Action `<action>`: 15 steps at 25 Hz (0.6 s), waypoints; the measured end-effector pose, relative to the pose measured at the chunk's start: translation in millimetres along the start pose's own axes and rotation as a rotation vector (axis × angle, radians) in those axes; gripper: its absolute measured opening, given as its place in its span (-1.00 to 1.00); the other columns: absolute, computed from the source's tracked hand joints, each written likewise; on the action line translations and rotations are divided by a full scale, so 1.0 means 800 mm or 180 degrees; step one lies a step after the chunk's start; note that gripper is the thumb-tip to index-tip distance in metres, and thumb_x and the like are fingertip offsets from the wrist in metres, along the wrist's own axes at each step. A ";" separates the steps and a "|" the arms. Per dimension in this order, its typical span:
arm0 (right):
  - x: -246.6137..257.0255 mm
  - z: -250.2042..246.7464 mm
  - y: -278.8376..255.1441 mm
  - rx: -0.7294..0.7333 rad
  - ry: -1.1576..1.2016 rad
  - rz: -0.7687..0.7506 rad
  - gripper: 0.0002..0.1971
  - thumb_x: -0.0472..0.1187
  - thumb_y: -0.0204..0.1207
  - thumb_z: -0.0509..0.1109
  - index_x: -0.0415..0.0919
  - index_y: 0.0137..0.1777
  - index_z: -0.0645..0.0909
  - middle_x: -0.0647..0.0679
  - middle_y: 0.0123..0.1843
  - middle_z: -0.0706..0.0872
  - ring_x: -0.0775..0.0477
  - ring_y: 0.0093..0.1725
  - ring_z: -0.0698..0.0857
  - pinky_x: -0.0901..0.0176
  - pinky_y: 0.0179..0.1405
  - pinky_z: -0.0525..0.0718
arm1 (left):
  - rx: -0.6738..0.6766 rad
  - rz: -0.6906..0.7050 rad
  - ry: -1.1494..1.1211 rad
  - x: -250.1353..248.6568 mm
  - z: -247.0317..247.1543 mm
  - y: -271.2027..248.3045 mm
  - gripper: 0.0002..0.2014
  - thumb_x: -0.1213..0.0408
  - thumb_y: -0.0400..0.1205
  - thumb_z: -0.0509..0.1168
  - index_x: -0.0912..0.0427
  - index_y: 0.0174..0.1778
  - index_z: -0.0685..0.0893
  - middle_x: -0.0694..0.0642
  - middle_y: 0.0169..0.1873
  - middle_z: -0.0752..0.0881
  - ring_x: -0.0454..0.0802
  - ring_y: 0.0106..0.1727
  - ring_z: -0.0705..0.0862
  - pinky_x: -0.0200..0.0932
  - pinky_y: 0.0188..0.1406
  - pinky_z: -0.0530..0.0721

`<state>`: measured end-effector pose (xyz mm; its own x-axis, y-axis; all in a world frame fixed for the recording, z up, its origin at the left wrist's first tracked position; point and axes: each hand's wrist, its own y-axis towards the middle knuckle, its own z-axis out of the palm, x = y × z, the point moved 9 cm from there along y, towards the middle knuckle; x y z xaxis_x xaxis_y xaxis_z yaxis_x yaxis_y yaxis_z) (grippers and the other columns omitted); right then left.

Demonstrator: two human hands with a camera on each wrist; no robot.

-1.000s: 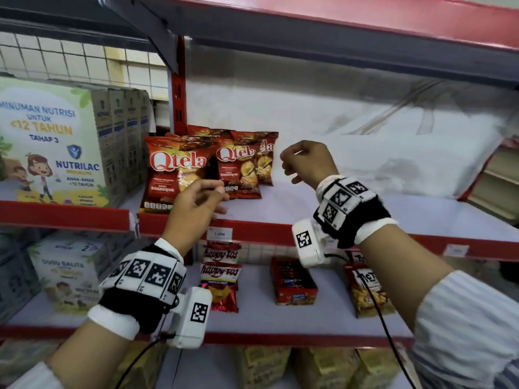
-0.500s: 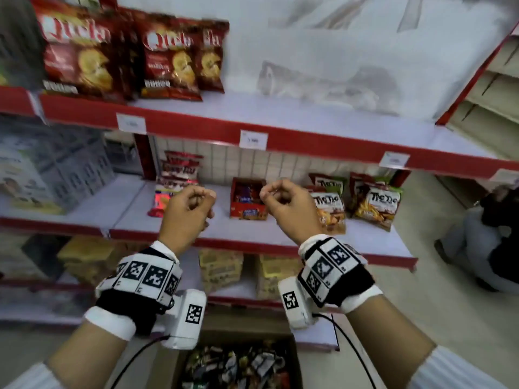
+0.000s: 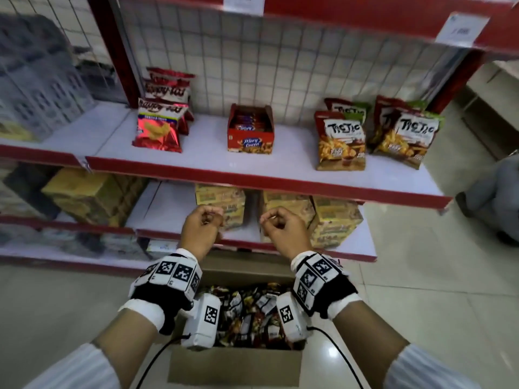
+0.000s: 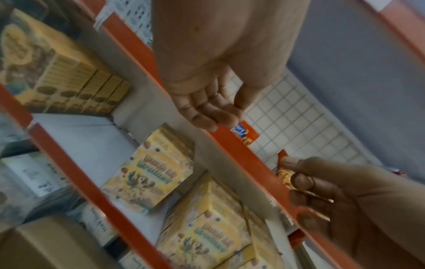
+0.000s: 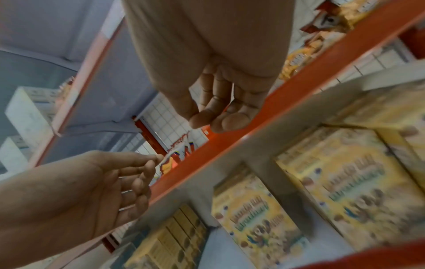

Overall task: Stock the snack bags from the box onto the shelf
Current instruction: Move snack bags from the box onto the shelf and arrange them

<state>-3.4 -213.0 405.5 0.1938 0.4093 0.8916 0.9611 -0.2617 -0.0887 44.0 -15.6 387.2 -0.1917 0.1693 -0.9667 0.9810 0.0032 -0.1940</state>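
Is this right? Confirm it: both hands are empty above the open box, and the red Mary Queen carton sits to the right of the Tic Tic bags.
Not quite. In the head view the Mary Queen carton sits left of the Tic Tic bags. Both the left hand and right hand are empty above the box.

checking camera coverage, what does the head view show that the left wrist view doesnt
Only the head view shows the open cardboard box of snack bags on the floor, the Tic Tic bags and both wrist cameras. Only the left wrist view shows the left hand from the palm side, fingers loosely curled, holding nothing. Both show both hands, the Mary Queen box and the yellow cartons.
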 end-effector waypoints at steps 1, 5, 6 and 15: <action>-0.031 0.013 0.003 0.0021 -0.0068 0.0057 -0.79 -0.34 0.50 0.37 0.00 -0.27 0.60 -0.06 -0.39 0.64 -0.04 -0.33 0.61 0.16 -0.24 0.57 | 0.0013 -0.0062 0.0020 0.032 0.003 0.006 -0.78 0.44 0.66 0.25 0.06 -0.24 0.59 0.09 -0.27 0.68 -0.16 -0.50 0.65 -0.20 -0.39 0.66; -0.176 0.070 0.021 0.0139 -0.0262 0.0299 -0.85 -0.36 0.51 0.37 -0.11 -0.24 0.61 -0.05 -0.39 0.64 -0.06 -0.26 0.62 0.08 -0.11 0.60 | 0.0009 -0.0385 -0.0035 0.184 0.012 0.040 -0.77 0.48 0.65 0.24 0.08 -0.25 0.59 0.11 -0.28 0.67 -0.06 -0.49 0.60 -0.34 -0.61 0.61; -0.217 0.085 0.027 0.0191 -0.0299 0.0388 -0.83 -0.35 0.52 0.37 -0.10 -0.26 0.60 -0.08 -0.37 0.66 -0.09 -0.25 0.64 0.03 -0.06 0.62 | 0.0004 -0.0453 -0.0034 0.224 0.017 0.050 -0.76 0.49 0.65 0.23 0.08 -0.25 0.60 0.11 -0.29 0.66 -0.06 -0.47 0.60 -0.39 -0.65 0.58; -0.507 0.273 0.059 0.1634 -0.1751 0.0531 -0.77 -0.20 0.55 0.40 -0.15 0.18 0.68 -0.14 0.15 0.75 -0.10 0.14 0.69 0.19 0.14 0.58 | 0.0318 -0.0920 0.0245 0.541 0.071 0.120 -0.85 0.50 0.67 0.18 0.18 -0.11 0.58 0.05 -0.30 0.65 -0.24 -0.69 0.58 -0.43 -0.69 0.49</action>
<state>6.2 -200.5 -57.2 0.2850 0.8109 0.5110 0.8555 0.0252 -0.5172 53.5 2.0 -59.0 -0.4558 0.2497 -0.8543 0.8776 -0.0341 -0.4782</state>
